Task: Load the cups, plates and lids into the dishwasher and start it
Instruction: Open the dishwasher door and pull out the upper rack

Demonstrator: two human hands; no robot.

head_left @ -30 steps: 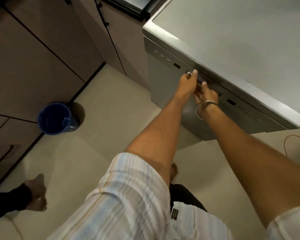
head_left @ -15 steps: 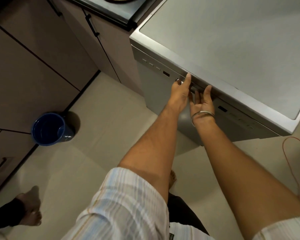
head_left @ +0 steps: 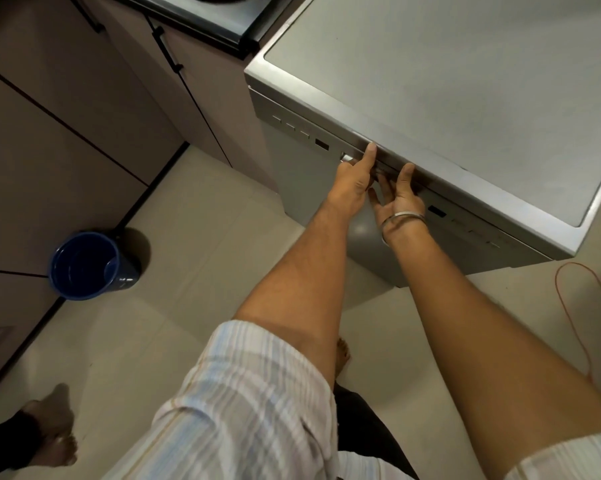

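The silver dishwasher (head_left: pixel 448 98) stands with its door (head_left: pixel 306 188) closed. Both my hands are at the handle recess in the middle of the door's top strip. My left hand (head_left: pixel 354 181) has its thumb pressed up against the top edge, with its fingers tucked into the door handle (head_left: pixel 347 158). My right hand (head_left: pixel 398 199), with a metal bangle on the wrist, is turned palm up. Its fingers reach fairly straight into the recess and its thumb lies on the strip. No cups, plates or lids are in view.
A blue bucket (head_left: pixel 84 266) stands on the tiled floor at the left, next to brown cabinets (head_left: pixel 67 116). An orange cable (head_left: pixel 576 306) lies on the floor at the right. Another person's bare foot (head_left: pixel 54 431) is at the lower left. A dark countertop (head_left: pixel 223 15) adjoins the dishwasher.
My right hand has uncurled from the handle and turned palm up, its fingers now straighter. My left hand stays at the handle. The door has stayed closed, and my view has shifted slightly.
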